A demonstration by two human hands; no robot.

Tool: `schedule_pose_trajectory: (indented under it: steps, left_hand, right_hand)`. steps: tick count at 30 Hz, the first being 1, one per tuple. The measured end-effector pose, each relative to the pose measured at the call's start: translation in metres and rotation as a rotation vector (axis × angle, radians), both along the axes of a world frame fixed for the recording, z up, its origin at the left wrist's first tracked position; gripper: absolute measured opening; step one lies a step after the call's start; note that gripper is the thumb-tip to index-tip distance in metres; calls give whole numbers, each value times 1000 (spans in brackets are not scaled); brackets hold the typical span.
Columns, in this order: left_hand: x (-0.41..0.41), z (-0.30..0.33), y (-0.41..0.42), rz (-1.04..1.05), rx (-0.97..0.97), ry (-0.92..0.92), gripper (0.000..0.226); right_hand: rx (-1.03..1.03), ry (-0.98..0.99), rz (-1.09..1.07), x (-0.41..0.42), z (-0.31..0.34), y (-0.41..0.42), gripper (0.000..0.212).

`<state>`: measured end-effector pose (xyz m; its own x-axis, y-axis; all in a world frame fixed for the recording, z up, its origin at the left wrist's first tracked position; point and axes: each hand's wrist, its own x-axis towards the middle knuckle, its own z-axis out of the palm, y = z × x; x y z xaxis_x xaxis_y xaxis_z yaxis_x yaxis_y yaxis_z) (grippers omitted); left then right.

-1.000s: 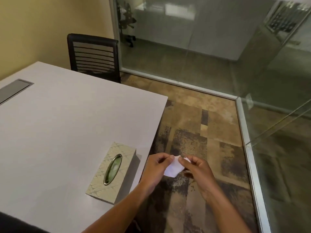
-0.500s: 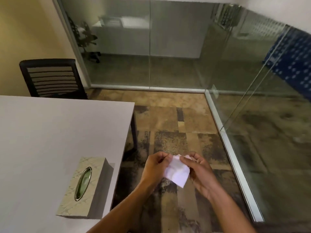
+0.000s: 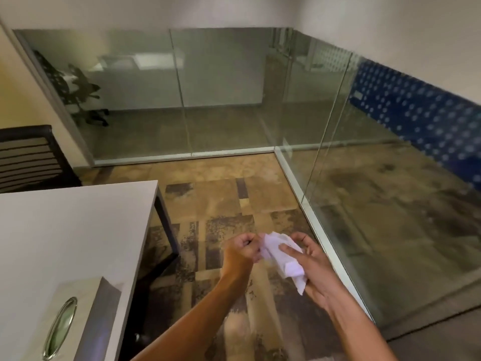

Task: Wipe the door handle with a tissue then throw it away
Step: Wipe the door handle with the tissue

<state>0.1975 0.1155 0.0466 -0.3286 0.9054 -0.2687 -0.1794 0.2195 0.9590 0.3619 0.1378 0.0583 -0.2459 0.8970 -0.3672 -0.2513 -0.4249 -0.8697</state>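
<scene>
At the lower left of the frame a tissue box (image 3: 65, 327) is sitting on the white bench (image 3: 65, 230), near its right edge. Lower centre, the left hand (image 3: 240, 254) is pinching one end of the white tissue (image 3: 282, 259), fingers curled tight. Just right of it, the right hand (image 3: 316, 269) is cupping the crumpled rest against its palm, thumb pressing on top. No door handle or bin is showing. The thin tissue is likely tearing if the two hands pull apart, or slipping from a loosened grip onto the carpet (image 3: 221, 199).
</scene>
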Motion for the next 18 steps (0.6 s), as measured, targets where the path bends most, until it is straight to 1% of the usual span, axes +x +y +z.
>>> schedule_pose_trajectory:
  steps: [3, 4, 7, 10, 12, 15, 18]
  left_hand:
    - [34, -2, 18, -44, 30, 3, 32]
    - [46, -3, 24, -67, 43, 35, 29]
    - [81, 1, 39, -140, 114, 165, 29]
    - [112, 4, 51, -250, 160, 242, 27]
    - [131, 6, 59, -365, 139, 260, 22]
    - [151, 10, 73, -503, 164, 335, 27]
    - [169, 17, 89, -595, 225, 424, 23]
  right_hand:
    - [50, -28, 62, 37, 6, 4, 51]
    - [60, -40, 76, 48, 9, 5, 48]
    - [76, -100, 69, 79, 13, 7, 29]
    - [80, -148, -4, 110, 12, 10, 22]
    - [72, -143, -35, 133, 11, 11, 24]
    - [66, -176, -108, 161, 10, 11, 26]
    - [68, -273, -225, 185, 11, 10, 38]
